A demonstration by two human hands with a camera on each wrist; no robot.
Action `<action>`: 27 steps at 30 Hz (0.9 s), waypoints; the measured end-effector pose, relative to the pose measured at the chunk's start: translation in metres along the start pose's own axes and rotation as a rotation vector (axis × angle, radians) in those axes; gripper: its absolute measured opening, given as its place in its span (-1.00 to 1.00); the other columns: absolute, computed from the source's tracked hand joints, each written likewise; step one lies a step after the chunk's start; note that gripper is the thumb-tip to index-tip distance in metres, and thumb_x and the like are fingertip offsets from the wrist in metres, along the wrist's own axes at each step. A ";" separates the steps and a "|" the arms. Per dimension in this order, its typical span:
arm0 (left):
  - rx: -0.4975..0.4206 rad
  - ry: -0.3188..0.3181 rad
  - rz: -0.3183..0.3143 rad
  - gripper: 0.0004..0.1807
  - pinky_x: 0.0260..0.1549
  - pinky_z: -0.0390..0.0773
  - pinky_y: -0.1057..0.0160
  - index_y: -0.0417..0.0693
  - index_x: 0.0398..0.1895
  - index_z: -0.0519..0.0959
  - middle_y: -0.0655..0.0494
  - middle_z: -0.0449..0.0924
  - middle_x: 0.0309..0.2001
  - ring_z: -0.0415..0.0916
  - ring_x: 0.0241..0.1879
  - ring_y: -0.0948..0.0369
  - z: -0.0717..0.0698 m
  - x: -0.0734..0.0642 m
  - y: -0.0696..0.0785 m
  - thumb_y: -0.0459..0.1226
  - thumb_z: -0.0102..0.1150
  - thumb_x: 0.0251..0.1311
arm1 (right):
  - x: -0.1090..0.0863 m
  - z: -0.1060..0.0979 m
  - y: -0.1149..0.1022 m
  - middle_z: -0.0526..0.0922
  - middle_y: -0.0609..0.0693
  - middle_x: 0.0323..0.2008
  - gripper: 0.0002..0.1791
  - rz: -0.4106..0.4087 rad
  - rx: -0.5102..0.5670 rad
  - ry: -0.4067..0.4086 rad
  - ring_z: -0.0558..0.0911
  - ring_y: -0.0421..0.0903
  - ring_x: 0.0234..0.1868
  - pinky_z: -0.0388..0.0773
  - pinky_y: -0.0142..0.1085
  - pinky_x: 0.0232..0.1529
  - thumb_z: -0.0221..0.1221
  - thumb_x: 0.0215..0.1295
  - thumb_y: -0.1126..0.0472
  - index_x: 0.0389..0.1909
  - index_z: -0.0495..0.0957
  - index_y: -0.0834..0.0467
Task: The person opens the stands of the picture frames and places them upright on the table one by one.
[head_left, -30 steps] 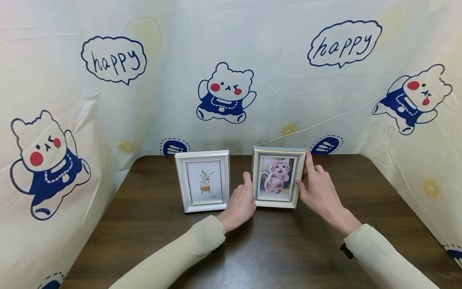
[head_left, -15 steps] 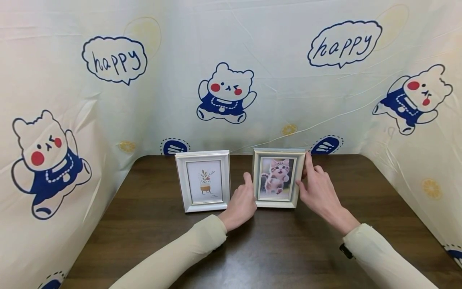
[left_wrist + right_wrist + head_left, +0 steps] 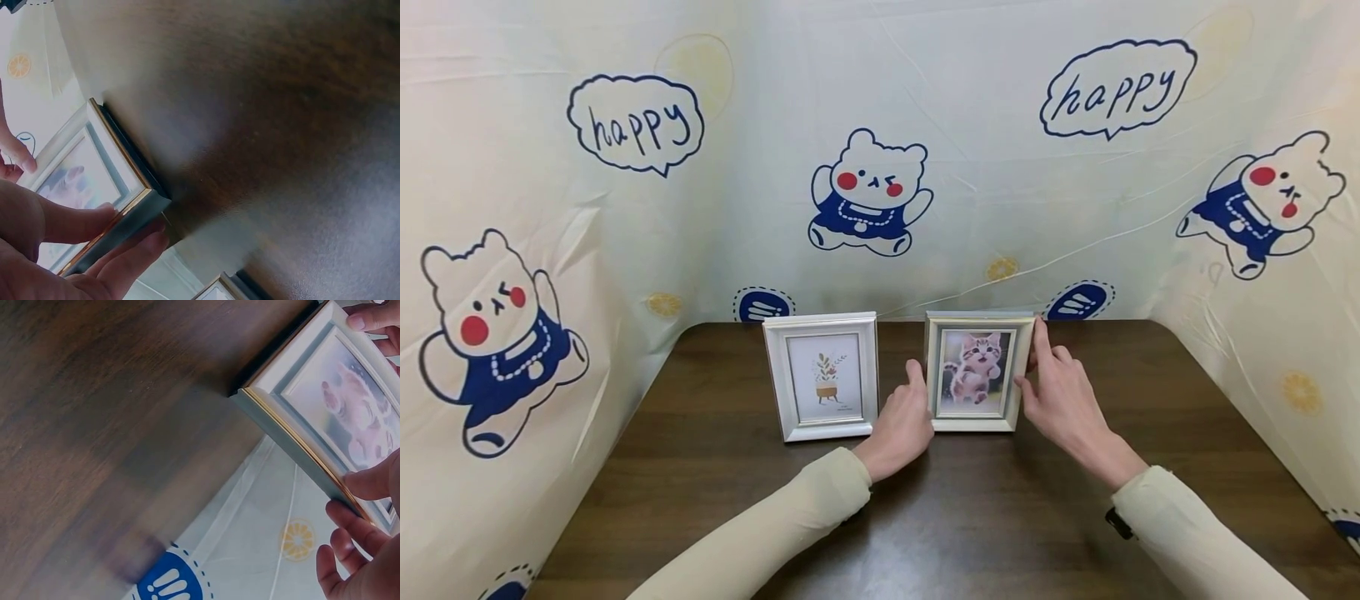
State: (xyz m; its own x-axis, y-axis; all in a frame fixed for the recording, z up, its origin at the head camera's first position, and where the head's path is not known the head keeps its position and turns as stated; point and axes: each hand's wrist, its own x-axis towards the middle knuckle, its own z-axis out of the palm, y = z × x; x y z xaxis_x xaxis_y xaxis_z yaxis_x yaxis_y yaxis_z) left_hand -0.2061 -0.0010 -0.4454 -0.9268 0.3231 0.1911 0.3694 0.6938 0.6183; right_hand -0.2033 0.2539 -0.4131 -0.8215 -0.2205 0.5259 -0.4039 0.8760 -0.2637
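A pale picture frame (image 3: pixel 973 375) with a kitten picture stands on the brown table at the centre right. Its left side is pinched by my left hand (image 3: pixel 898 428); in the left wrist view the thumb (image 3: pixel 81 222) lies on the front and fingers sit along the side edge. My right hand (image 3: pixel 1067 400) holds the right side, and the right wrist view has that thumb (image 3: pixel 369 482) on the front with fingertips at the side. Beside my left hand a silver-white picture frame (image 3: pixel 824 375) with a potted-plant picture stands upright, untouched. Both frames' backs are hidden.
The brown wooden table (image 3: pixel 985 525) ends at a back edge just behind the frames. Around it hangs a pale curtain (image 3: pixel 1000 167) printed with bears and the word "happy". A dark band (image 3: pixel 1118 523) shows at the right cuff.
The kitten frame's top edge sits slightly lower than a second ago, while its bottom stays in place. Both hands keep their hold and barely move. The plant frame stays still.
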 end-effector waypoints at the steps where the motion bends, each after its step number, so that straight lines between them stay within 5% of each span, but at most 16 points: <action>1: -0.001 0.000 0.002 -0.38 -0.75 0.35 0.24 -0.29 0.23 0.09 0.08 0.39 -0.69 0.35 -0.73 0.21 0.000 0.000 0.000 -0.58 0.21 0.22 | 0.000 0.000 0.000 0.70 0.15 -0.26 0.07 -0.001 -0.001 0.000 0.50 0.19 -0.18 0.43 0.10 -0.17 0.41 0.22 0.37 0.61 -0.04 0.43; 12: 0.005 -0.004 -0.003 -0.39 -0.76 0.38 0.24 -0.30 0.23 0.10 0.09 0.41 -0.68 0.38 -0.73 0.21 -0.001 0.001 0.000 -0.55 0.24 0.25 | 0.000 -0.001 -0.001 0.73 0.18 -0.23 0.10 0.008 -0.022 -0.010 0.49 0.18 -0.21 0.41 0.09 -0.19 0.41 0.21 0.35 0.63 -0.08 0.42; 18: 0.036 -0.008 -0.055 -0.33 -0.74 0.44 0.18 -0.36 0.26 0.10 0.04 0.45 -0.64 0.44 -0.71 0.17 -0.004 0.001 0.002 -0.48 0.32 0.25 | -0.002 -0.004 -0.004 0.74 0.19 -0.21 0.20 0.016 -0.028 -0.005 0.47 0.12 -0.29 0.38 -0.02 -0.26 0.44 0.18 0.33 0.67 -0.17 0.33; 27: 0.130 -0.076 -0.130 -0.18 -0.72 0.46 0.14 -0.45 0.36 0.12 0.00 0.49 -0.62 0.46 -0.71 0.15 -0.019 -0.003 0.016 -0.16 0.41 0.35 | -0.011 -0.024 -0.028 0.69 0.18 -0.23 0.14 0.092 -0.078 0.140 0.52 0.22 -0.27 0.44 0.08 -0.33 0.43 0.19 0.22 0.67 -0.05 0.28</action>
State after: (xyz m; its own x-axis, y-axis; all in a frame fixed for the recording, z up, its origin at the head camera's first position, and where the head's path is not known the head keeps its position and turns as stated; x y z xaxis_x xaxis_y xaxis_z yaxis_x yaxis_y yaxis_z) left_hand -0.1988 -0.0030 -0.4214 -0.9614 0.2695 0.0549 0.2569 0.8084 0.5297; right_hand -0.1734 0.2418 -0.3914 -0.7872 -0.0812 0.6113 -0.2929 0.9216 -0.2548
